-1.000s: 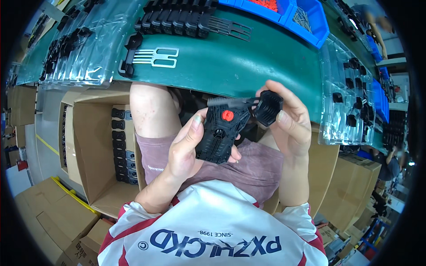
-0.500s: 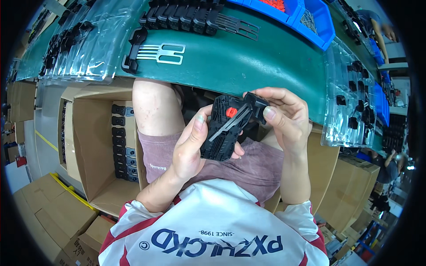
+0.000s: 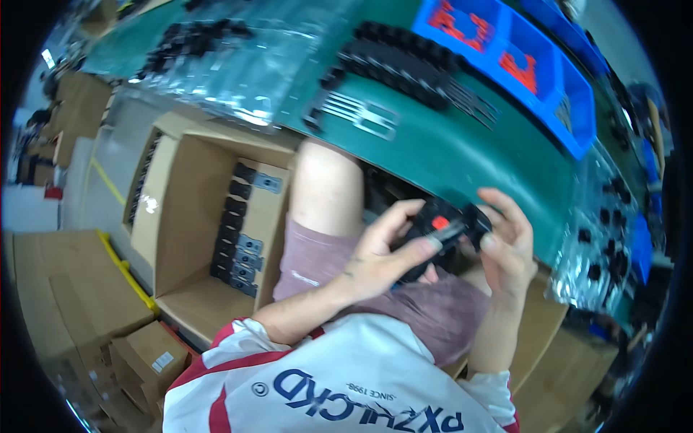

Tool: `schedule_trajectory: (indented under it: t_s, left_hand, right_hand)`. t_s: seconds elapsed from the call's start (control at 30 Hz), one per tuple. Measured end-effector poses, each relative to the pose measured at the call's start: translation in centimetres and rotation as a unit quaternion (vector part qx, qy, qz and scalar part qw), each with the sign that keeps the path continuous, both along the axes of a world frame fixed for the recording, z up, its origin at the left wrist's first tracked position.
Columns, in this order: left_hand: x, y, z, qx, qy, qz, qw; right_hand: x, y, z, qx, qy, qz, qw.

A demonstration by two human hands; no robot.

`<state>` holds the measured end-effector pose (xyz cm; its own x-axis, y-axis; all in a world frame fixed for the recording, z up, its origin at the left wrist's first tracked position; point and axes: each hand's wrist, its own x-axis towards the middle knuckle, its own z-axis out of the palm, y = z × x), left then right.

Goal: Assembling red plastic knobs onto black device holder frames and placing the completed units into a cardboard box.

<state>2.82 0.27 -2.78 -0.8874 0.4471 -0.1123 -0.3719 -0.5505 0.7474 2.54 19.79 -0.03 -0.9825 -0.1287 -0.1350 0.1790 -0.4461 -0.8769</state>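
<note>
While the fingers of the left hand (image 3: 386, 252) gripped the black housing (image 3: 427, 215) just off the near edge of the bench (image 3: 505, 173), red insert (image 3: 441, 222) already fitted, the right hand (image 3: 511, 245) pinched the toothed piece (image 3: 473, 224), apparently unseated.

Head-worn fisheye view, facing downward

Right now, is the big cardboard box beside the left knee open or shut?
Open. The cardboard box has nothing covering its mouth: its inner walls and a column of dark parts inside show.
</note>
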Motion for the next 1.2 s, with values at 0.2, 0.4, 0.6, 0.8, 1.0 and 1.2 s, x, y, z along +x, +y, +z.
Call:
schedule_trajectory:
  t_s: [0.2,0.4,0.6,0.8,1.0,1.2]
  left_hand:
    - [-0.2,-3.2,0.4,-0.129,0.022,-0.005,0.991]
    - [-6.0,-8.8,4.2,-0.282,0.116,0.123,0.944]
    - [-21.8,-19.2,5.3,-0.286,0.202,0.36,0.865]
    - [-28.4,-23.8,3.7,-0.316,0.153,0.358,0.865]
    - [-25.2,-19.1,6.4,-0.239,0.222,0.375,0.868]
    - [-10.7,-5.9,8.1,-0.078,0.179,0.198,0.961]
  right_hand:
    - [-0.8,-3.0,0.5,0.006,0.053,0.019,0.998]
    - [-2.6,-5.0,0.4,-0.003,0.098,-0.042,0.994]
    - [-3.6,-2.1,-1.9,0.103,0.091,-0.116,0.984]
    - [-3.6,-1.4,-2.9,0.048,0.1,-0.126,0.986]
    - [-3.4,-1.3,-2.6,0.059,0.091,-0.118,0.987]
    - [-2.9,-4.7,0.4,-0.003,0.153,-0.102,0.983]
